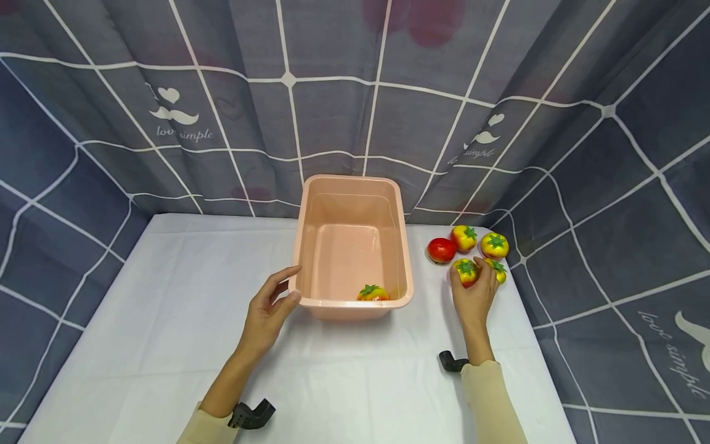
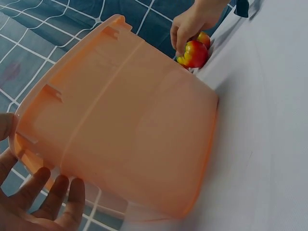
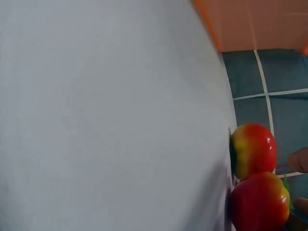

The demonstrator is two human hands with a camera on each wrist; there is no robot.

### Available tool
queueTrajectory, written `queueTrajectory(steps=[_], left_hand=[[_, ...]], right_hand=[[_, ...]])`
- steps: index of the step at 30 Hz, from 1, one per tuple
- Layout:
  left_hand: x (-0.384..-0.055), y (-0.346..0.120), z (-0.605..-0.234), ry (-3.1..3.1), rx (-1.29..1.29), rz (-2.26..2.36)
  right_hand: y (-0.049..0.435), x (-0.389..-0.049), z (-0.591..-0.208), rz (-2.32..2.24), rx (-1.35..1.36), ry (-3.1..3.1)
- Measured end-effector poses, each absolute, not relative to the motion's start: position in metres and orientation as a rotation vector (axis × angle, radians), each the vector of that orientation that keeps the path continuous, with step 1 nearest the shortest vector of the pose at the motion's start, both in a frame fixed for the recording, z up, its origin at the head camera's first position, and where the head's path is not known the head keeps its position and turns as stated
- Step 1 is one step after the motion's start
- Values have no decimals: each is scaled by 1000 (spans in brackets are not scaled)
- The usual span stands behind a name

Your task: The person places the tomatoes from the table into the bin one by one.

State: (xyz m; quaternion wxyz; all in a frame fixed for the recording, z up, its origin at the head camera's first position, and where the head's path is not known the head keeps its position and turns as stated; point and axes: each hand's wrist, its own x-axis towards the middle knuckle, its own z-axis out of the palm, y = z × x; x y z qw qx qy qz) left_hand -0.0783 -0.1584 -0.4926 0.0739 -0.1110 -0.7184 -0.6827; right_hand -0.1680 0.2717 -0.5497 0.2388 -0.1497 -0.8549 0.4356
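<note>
At its near left corner, my left hand (image 1: 266, 311) holds the rim of a pink plastic basin (image 1: 407, 262), thumb and index finger at the edge. Inside the basin, by the near wall, lies a yellow-red toy tomato (image 1: 373, 294) with a green calyx. Over a second toy tomato (image 1: 465, 272) on the table is my right hand (image 1: 473, 302). Its fingertips are at that tomato's top, and in the right wrist view the thumb (image 3: 299, 160) stands apart from it. Close around are a red tomato (image 1: 440, 250) and several yellow ones (image 1: 494, 245), one partly behind my fingers.
A white cloth (image 1: 183, 320) covers the table. Grey curtains (image 1: 333, 117) with white grid lines rise behind and at both sides, close to the tomatoes on the right. The basin stands tall near the back edge. Black mounts (image 1: 252, 414) sit on both wrists.
</note>
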Motion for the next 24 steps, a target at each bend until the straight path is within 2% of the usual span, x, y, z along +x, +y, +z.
queueTrajectory(steps=[24], left_hand=[[-77, -159, -494, -2143, -354, -2051]], right_hand=[[274, -170, -563, 1179, -471, -2411]])
